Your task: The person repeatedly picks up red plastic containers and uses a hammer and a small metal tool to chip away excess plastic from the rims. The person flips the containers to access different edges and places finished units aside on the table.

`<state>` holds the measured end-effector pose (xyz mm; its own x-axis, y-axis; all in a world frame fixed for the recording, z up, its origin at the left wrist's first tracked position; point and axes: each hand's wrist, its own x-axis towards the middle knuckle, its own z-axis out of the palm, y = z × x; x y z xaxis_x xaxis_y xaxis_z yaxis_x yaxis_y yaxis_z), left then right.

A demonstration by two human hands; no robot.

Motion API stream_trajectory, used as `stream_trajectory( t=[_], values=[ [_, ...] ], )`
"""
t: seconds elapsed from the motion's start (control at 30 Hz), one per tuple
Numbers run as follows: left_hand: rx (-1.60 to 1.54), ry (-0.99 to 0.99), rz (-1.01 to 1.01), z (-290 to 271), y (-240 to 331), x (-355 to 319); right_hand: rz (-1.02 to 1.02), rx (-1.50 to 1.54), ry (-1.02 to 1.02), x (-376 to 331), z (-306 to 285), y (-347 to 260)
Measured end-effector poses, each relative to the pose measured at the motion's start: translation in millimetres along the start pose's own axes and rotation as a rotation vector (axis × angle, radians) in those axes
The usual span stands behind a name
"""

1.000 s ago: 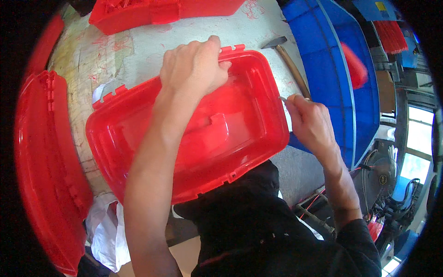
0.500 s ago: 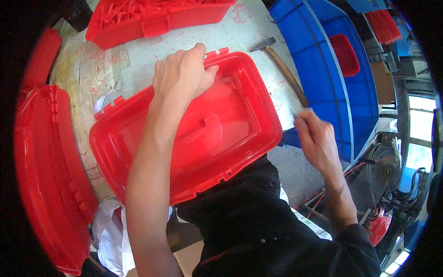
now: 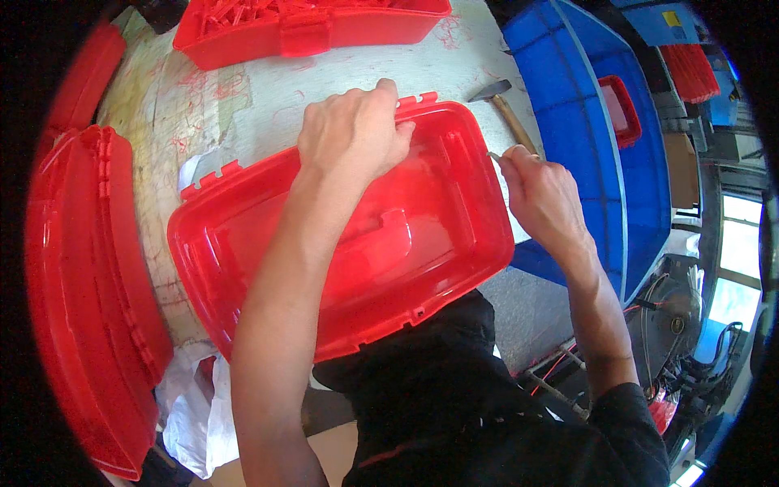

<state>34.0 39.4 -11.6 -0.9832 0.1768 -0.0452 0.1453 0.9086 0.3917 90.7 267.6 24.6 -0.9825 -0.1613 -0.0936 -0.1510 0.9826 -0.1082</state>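
Note:
A shallow red plastic toolbox lid (image 3: 454, 211) lies hollow side up on the worktable, partly over my lap. Notched hinge tabs run along its far rim, and a curved moulded shape rises from its floor. My left hand (image 3: 353, 134) grips that far rim, thumb inside and fingers over the edge. Beside the right rim, my right hand (image 3: 542, 195) is closed around a small thin tool (image 3: 494, 156); only its tip shows, close to the rim. Behind that hand lies a hammer (image 3: 513, 122) with a wooden handle, its lower end hidden.
A red box (image 3: 243, 50) full of red plastic pieces stands at the far side of the worktable (image 3: 268, 101). Stacked red plastic parts (image 3: 89, 268) line the left. A large blue crate (image 3: 580, 154) with a red tray (image 3: 623, 114) inside stands at the right.
My right hand has moved up and left from near the hammer handle's end to the lid's right rim. My left hand keeps its grip; the whole view has shifted slightly.

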Motion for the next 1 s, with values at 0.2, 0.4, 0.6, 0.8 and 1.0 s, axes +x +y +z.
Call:
stream_trajectory(
  t=[0.2, 0.4, 0.6, 0.8, 1.0],
  values=[
    [-0.018, 0.007, -0.019, 1.7, -0.1, 1.1, 0.008, 0.003, -0.015, -8.6, 1.8, 0.4],
    [0.009, 0.017, -0.019, -0.6, 1.8, 0.2, 0.038, -0.031, -0.030, -34.4, -1.9, 0.5],
    [0.000, -0.014, -0.036, -4.8, 3.7, 0.2, 0.042, -0.019, -0.018, -52.1, -2.5, 1.7],
    [-0.013, 0.007, -0.027, -1.8, 1.5, 0.9, 0.078, -0.026, -0.126, -85.3, -7.0, 8.9],
    [-0.005, -0.026, -0.054, -4.2, 3.0, 1.5, 0.257, 0.151, -0.066, -78.9, -23.5, 4.8]
  ],
)
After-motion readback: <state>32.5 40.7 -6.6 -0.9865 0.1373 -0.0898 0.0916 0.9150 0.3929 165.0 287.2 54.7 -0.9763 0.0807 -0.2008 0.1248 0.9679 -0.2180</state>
